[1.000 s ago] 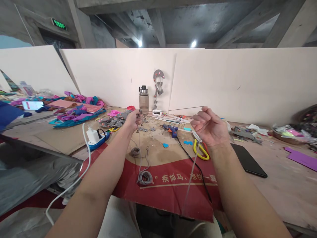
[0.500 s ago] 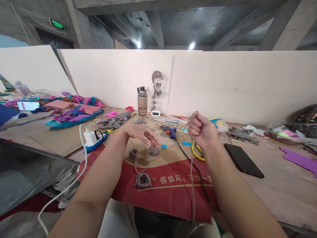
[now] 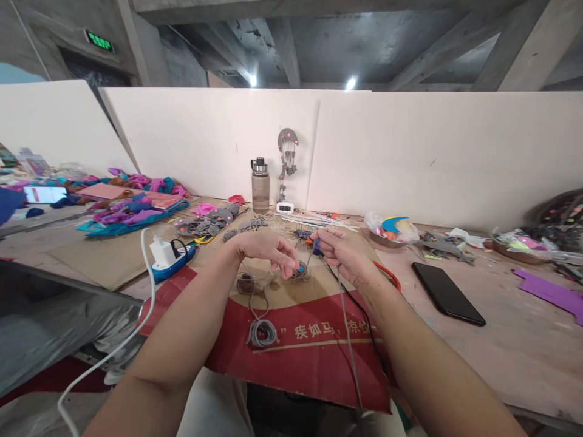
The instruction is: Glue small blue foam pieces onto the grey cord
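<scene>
My right hand (image 3: 339, 250) is closed in a pinch on a grey yarn strand (image 3: 348, 328), which hangs down over the board's front edge. My left hand (image 3: 273, 252) has its fingers curled and tips together, just beside a small coil of grey yarn (image 3: 300, 271); whatever sits between its fingertips is hidden. Another grey yarn coil (image 3: 262, 333) and a small dark yarn bundle (image 3: 245, 283) lie on the red and tan cardboard (image 3: 319, 370). Behind my right hand a blue glue gun (image 3: 316, 245) is partly covered.
A black phone (image 3: 449, 294) lies on the right, with a purple sheet (image 3: 549, 295) farther over. A blue power strip with a white plug (image 3: 163, 250) stands left. Behind are a water bottle (image 3: 260, 189), a small clock (image 3: 285, 208) and grey felt pieces (image 3: 207, 223).
My right hand has come down and left toward my left hand, drawing the yarn along. My left hand has shifted slightly right, its fingers more curled, and the nearby coil has moved right.
</scene>
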The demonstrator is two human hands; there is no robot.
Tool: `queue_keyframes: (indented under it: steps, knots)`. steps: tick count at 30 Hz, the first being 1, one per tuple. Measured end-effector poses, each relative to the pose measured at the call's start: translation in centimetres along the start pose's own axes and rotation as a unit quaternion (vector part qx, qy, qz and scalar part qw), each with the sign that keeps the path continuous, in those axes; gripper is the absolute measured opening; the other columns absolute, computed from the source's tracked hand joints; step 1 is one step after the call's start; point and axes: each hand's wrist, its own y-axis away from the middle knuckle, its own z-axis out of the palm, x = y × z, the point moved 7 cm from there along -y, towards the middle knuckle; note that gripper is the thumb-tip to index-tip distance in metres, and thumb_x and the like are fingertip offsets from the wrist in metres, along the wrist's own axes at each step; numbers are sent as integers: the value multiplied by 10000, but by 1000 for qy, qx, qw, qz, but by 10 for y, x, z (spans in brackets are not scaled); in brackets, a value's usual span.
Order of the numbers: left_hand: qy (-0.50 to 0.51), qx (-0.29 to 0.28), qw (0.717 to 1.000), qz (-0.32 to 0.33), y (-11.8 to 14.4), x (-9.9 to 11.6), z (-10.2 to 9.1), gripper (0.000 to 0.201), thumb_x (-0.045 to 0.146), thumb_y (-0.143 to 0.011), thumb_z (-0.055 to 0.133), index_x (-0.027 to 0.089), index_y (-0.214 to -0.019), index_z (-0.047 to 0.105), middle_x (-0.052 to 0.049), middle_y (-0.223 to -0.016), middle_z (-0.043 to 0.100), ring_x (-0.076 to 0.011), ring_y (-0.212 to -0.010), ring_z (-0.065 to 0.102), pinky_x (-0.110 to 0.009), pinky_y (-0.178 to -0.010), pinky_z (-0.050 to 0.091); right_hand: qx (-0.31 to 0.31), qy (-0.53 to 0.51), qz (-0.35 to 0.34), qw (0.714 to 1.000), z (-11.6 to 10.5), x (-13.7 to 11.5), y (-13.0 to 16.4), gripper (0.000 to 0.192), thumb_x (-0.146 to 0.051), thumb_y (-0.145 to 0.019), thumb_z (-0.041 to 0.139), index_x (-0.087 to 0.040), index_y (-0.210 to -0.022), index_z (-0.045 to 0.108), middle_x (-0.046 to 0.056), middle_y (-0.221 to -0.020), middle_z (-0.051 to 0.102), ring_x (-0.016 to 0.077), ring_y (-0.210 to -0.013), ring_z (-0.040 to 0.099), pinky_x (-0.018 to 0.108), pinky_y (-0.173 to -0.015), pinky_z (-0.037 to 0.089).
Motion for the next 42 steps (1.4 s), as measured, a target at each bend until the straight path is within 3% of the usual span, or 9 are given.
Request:
queue_keyframes:
  steps: [6,12,15,21,24,26,30,35,42]
  knots:
    - [53,167,983,52,6,2,-29,319,458,-761,693,141,-772,674,-26,-605,656,-46,-341,450,-169,-343,290,14,203,-54,977,-4,-2,-6,298,-480,-787,604,-182,-790,588,-66,-569,388,64,-472,258,209,-441,197]
    - [81,288,951,82,-7,-10,-49,336,460,-757,689,133,-733,615,25,-574,564,-33,-410,434,-158,-386,290,13,563,-72,823,14,31,-10,373,-406,-794,652,-193,-1099,632,37,-785,645,167,-704,560,265,-633,361]
    - [79,312,944,77,-13,-21,-55,347,463,-748,688,130,-706,599,15,-596,567,-37,-437,451,-164,-400,283,-16,611,-98,786,27,40,-5,144,-278,-817,611,-202,-922,675,67,-871,674,185,-800,592,273,-688,366]
    - [129,422,892,97,-3,-31,-75,365,472,-715,700,130,-686,575,12,-614,566,-37,-453,444,-174,-401,252,41,414,-258,872,38,-5,16,160,-266,-860,531,-193,-896,669,0,-716,594,129,-659,502,245,-622,354]
    - [162,441,878,92,0,-37,-82,385,481,-691,723,130,-683,565,15,-620,557,-33,-451,429,-175,-396,233,-50,375,-197,905,48,3,13,197,-284,-825,574,-194,-962,683,-29,-652,550,114,-596,463,235,-569,342]
    - [159,433,884,78,0,-39,-82,395,487,-680,737,128,-680,571,11,-621,558,-35,-456,427,-174,-397,229,-128,421,-132,888,55,20,11,263,-290,-756,663,-194,-999,692,-34,-645,553,111,-590,467,236,-566,347]
    - [131,331,932,61,-9,-31,-63,433,551,-718,698,125,-780,651,-51,-742,633,-79,-592,534,-167,-443,301,-140,460,-77,874,45,31,6,337,-368,-778,656,-194,-1065,680,-15,-691,592,125,-616,499,249,-581,370]
    - [135,153,975,84,-22,-9,-14,507,639,-774,595,172,-960,661,-98,-966,667,-135,-757,612,-187,-508,387,-25,399,-169,901,26,4,1,221,-312,-878,489,-178,-930,658,32,-830,666,153,-751,577,277,-698,419]
    - [135,98,984,62,-28,-6,1,499,634,-762,622,143,-844,591,47,-556,425,-33,-414,283,-178,-391,169,8,265,-107,958,13,3,-4,208,-394,-804,585,-197,-872,579,-21,-681,578,111,-584,489,240,-553,371]
